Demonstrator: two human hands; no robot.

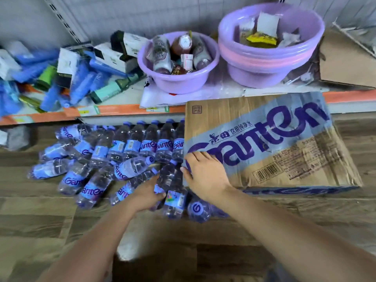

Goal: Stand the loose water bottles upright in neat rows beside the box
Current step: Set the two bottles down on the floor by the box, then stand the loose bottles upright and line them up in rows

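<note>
Several water bottles (130, 143) already stand in a row against the box (270, 143), others lie loose on the floor. The left hand (148, 193) grips one lying bottle (162, 180) (label blurred); the right hand (203, 171) rests open on the box's corner. Best to tip it base-down, flush beside the standing row.

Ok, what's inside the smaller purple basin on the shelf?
The smaller purple basin holds several bottles lying tilted, one with a reddish body, plus a small red-and-white packet. Whatever sits beneath them at the bottom is covered, and blur hides the labels.
</note>
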